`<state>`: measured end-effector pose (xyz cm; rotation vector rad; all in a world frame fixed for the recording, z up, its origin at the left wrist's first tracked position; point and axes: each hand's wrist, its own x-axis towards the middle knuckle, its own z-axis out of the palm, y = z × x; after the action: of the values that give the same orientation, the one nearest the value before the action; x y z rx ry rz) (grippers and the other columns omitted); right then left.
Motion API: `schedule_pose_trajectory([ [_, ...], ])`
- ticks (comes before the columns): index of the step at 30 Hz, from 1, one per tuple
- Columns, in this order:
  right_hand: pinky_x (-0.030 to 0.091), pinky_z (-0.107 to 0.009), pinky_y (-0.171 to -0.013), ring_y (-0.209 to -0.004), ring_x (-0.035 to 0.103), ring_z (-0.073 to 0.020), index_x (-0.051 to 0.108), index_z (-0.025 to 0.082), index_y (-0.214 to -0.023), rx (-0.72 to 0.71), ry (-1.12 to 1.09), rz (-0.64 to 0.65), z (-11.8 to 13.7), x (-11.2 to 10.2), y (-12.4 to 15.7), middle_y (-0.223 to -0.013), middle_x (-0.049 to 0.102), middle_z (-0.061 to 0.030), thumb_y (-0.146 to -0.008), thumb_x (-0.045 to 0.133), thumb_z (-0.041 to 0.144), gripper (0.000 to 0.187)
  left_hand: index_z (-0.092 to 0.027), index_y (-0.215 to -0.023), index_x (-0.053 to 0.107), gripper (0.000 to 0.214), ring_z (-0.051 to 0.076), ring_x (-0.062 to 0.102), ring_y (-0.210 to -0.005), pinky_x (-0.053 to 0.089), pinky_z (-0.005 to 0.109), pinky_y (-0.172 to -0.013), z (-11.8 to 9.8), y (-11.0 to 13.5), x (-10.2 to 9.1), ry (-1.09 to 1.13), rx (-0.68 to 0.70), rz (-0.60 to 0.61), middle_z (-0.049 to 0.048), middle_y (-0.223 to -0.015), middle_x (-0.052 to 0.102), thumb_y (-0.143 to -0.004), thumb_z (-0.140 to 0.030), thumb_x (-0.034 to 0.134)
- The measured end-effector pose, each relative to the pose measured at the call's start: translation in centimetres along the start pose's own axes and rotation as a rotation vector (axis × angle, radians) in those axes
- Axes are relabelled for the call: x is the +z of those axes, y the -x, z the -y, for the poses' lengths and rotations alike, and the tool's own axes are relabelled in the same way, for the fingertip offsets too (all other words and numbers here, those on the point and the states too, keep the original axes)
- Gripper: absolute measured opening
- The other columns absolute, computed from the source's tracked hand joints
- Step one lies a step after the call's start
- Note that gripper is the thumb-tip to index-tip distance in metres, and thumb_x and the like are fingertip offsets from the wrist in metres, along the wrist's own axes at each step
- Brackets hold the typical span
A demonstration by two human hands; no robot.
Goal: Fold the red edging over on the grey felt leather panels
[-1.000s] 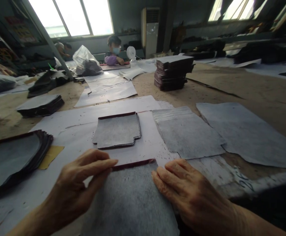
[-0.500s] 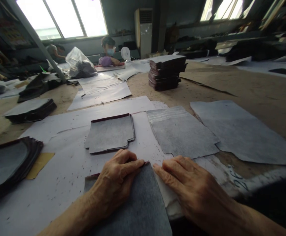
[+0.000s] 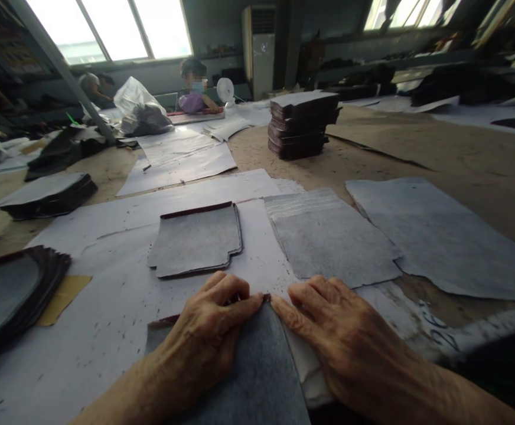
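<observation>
A grey cut piece with a dark red top edge (image 3: 257, 372) lies in front of me on white paper (image 3: 107, 319). My left hand (image 3: 208, 336) rests on its upper part, fingers bent and pinching at the top right corner. My right hand (image 3: 328, 336) lies flat beside that corner, fingers stretched toward the left hand's fingertips. Just beyond sits a small pile of similar grey pieces (image 3: 195, 239).
A grey sheet stack (image 3: 328, 236) and a larger grey sheet (image 3: 434, 230) lie to the right. Dark curved pieces (image 3: 9, 295) pile at the left, another pile (image 3: 47, 193) behind them. A tall dark stack (image 3: 302, 124) stands mid-table. A person (image 3: 194, 88) sits far back.
My left hand moved right across the grey piece's top edge to its right corner, meeting my right hand. The piece has shifted slightly nearer and leftward.
</observation>
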<state>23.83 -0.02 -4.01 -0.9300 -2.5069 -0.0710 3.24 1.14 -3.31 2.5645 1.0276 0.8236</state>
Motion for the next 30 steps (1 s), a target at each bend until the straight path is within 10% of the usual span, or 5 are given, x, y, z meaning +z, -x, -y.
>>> schedule_pose_trajectory([
  [23, 0.046, -0.03, -0.069, -0.079, 0.049, -0.0161, 0.057, 0.01, -0.104, 0.078, -0.307, -0.172, -1.2, 0.3, 0.6, -0.087, 0.056, -0.0083, -0.077, 0.039, -0.003, 0.034, -0.018, -0.11, 0.056, 0.044, 0.019, 0.045, -0.076, 0.037, 0.037, -0.065, 0.0, 0.1, 0.3, -0.217, 0.099, 0.023, 0.007, -0.09, 0.052, -0.073, -0.001, 0.04],
  [30, 0.045, -0.034, -0.06, -0.071, 0.048, -0.0187, 0.056, 0.01, -0.112, 0.041, -0.096, -0.156, -0.2, 0.7, -0.6, -0.08, 0.057, -0.0096, -0.077, 0.037, 0.001, 0.041, -0.009, -0.124, 0.039, 0.046, 0.02, 0.048, -0.083, 0.039, 0.038, -0.073, -0.2, 0.5, 0.6, -0.283, 0.003, -0.103, 0.009, -0.096, 0.056, -0.079, -0.006, 0.045],
])
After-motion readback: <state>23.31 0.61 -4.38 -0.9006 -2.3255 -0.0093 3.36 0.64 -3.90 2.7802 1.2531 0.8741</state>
